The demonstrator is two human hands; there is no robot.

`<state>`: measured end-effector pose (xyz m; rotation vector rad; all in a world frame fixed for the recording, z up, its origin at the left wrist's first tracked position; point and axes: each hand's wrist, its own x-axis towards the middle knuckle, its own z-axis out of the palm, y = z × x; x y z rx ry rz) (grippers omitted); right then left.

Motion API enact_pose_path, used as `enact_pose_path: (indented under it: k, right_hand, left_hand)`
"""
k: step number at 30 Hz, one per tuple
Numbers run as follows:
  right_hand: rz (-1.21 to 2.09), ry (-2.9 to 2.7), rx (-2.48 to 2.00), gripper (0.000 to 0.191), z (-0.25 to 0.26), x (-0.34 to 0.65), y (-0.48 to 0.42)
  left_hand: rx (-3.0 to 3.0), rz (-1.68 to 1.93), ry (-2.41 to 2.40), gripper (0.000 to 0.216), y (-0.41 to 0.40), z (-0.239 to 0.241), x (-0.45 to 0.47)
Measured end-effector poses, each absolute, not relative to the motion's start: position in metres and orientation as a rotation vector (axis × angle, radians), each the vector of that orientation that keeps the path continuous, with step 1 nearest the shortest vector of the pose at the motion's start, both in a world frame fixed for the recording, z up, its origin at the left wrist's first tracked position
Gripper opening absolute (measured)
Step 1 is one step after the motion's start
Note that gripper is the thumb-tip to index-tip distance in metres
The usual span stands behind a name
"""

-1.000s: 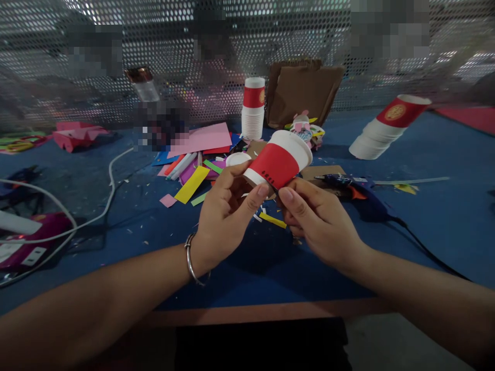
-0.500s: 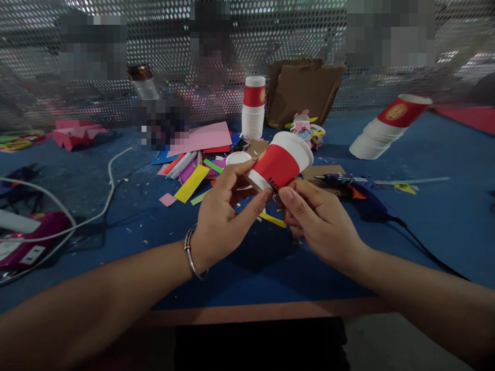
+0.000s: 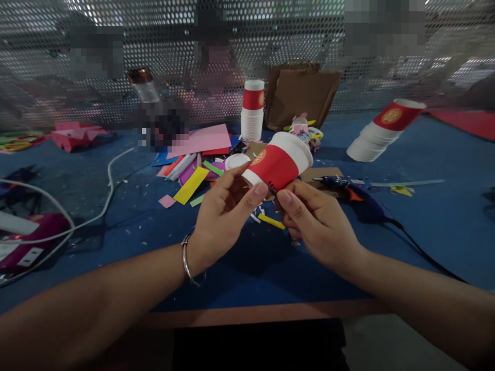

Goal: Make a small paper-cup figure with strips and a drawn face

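Observation:
A white paper cup with a red band (image 3: 277, 161) is held tilted in front of me, its rim up to the right and its base down to the left. A round gold mark and a row of small dark marks show on the band. My left hand (image 3: 228, 214) supports the base end, thumb in front and fingers behind. At the cup's lower side, the thumb and forefinger of my right hand (image 3: 319, 221) are pinched together near the dark marks. Whether a small piece sits in that pinch is hidden.
Behind the cup lie paper strips, markers and pink paper (image 3: 204, 139). Two cup stacks stand farther back, one upright (image 3: 252, 121), one leaning (image 3: 377, 136). A blue glue gun (image 3: 367, 201) lies right, its cord trailing forward. A purple power strip (image 3: 46, 239) sits left, near white cables.
The cup has turned slightly, so its gold mark shows more fully. My left fingers have shifted lower around the base. The right hand keeps its pinch in nearly the same place.

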<state>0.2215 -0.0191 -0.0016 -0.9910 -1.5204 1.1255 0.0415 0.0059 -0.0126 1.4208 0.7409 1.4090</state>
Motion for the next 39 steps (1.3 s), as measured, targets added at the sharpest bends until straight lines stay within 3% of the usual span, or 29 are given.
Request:
enact_pose_path:
  k: [7, 18, 39]
  right_hand:
    - [1.143, -1.52, -0.958, 0.042, -0.007, 0.224, -0.021]
    - [1.068, -1.56, -0.958, 0.045, -0.006, 0.22, -0.02]
    - [1.011, -1.576, -0.985, 0.045, -0.007, 0.221, -0.021]
  left_hand:
    - [1.625, 1.48, 0.803, 0.035, -0.001, -0.007, 0.041]
    - [1.675, 1.517, 0.917, 0.051, -0.006, -0.013, 0.044]
    - [1.81, 1.565, 0.895, 0.053, -0.004, -0.02, 0.041]
